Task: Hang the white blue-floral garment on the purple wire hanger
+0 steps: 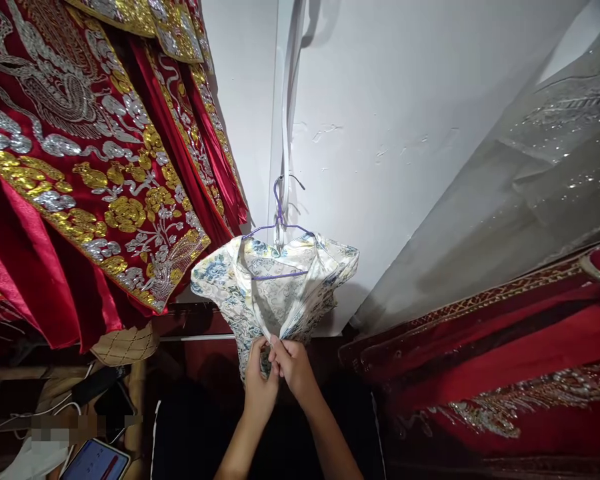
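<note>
Head view shows the left hand (259, 390) and right hand (293, 367) pinching the floral dress (275, 287) (on a purple hanger (279, 230)) closed at its front opening

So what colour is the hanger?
Purple, seen in the head view: the hanger holds the flowery top.

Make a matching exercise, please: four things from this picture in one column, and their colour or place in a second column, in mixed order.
1. hanger
2. floral garment
3. embroidered robe
4. tablet

a. red with gold and silver, at the left
b. purple, hooked on a white strap
c. bottom left corner, screen lit
d. white and blue, pinched by left hand and right hand

Pairs: 1-b, 2-d, 3-a, 4-c
</note>
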Available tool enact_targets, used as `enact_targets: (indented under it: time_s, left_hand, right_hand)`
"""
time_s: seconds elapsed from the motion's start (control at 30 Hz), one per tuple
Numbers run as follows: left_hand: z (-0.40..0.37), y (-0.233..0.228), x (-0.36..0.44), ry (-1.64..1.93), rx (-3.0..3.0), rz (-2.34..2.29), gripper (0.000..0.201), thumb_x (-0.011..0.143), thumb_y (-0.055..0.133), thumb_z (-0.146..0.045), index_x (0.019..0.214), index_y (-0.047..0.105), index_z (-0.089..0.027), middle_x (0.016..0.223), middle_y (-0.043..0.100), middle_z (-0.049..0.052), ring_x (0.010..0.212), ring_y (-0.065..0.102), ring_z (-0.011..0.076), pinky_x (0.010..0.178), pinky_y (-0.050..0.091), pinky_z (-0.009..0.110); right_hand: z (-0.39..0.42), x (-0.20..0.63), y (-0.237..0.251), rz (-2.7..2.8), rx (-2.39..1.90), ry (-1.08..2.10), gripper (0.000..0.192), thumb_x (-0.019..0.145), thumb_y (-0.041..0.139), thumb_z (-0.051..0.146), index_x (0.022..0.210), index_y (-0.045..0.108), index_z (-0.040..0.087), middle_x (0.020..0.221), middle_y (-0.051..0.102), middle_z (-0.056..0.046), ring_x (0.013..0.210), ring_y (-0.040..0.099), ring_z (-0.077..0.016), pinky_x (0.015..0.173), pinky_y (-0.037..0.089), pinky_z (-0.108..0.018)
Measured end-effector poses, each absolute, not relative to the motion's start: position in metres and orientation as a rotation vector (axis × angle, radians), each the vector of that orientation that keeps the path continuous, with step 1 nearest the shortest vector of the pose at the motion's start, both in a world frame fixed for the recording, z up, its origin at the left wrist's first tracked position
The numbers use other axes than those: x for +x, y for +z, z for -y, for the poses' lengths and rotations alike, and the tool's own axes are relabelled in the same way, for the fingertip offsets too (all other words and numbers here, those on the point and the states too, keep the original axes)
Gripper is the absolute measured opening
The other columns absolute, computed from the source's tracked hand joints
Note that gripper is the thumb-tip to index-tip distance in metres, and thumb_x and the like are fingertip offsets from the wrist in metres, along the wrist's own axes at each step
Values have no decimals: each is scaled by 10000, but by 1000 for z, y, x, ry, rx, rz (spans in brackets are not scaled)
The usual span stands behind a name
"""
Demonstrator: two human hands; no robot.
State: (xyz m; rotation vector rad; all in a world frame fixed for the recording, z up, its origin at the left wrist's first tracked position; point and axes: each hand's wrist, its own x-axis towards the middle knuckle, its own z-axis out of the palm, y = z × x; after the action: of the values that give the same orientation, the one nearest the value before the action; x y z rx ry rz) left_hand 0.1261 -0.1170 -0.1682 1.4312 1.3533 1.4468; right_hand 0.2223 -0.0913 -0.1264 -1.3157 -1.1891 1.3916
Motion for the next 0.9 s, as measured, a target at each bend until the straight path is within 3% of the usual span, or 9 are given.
enact_targets:
  time_s: [0.2,0.27,0.43,0.7,0.9]
  left_hand:
    - [107,-154,124,1415,1504,-1390,101,861,518,-267,888,592,-205,823,639,39,817,635,224,764,521,340]
    - [109,-155,125,1419,1503,-1427,58,837,518,-240,833,567,-209,791,619,31,780,621,214,727,511,323]
    - [119,-160,128,1453,1462,-1425,262,809,521,-192,1063,582,-212,966,662,65,882,651,234,788,520,344]
    - [129,-150,117,1405,1532,-1434,119,884,519,-265,981,561,-210,929,641,64,911,633,240,826,512,366]
    - [136,-143,120,1355,1546,-1398,144,894,496,-291,992,558,-206,925,632,66,895,635,236,830,513,358]
  right_hand:
    - [102,221,-115,1194,-1268,1392,589,879,499,681,621,591,159,431,491,11,408,408,-104,474,325,-255]
    - [105,222,-113,1197,-1237,1415,574,883,502,668,653,608,153,446,505,11,415,416,-104,485,338,-254]
    - [109,224,-113,1182,-1169,1505,505,865,547,624,743,645,144,469,534,15,422,430,-107,479,341,-257]
    - [115,225,-107,1197,-1192,1636,427,867,525,538,776,644,138,444,582,2,331,428,-95,393,257,-234]
    - [119,228,-105,1184,-1207,1608,364,871,512,467,685,595,166,437,571,4,319,414,-88,381,247,-231]
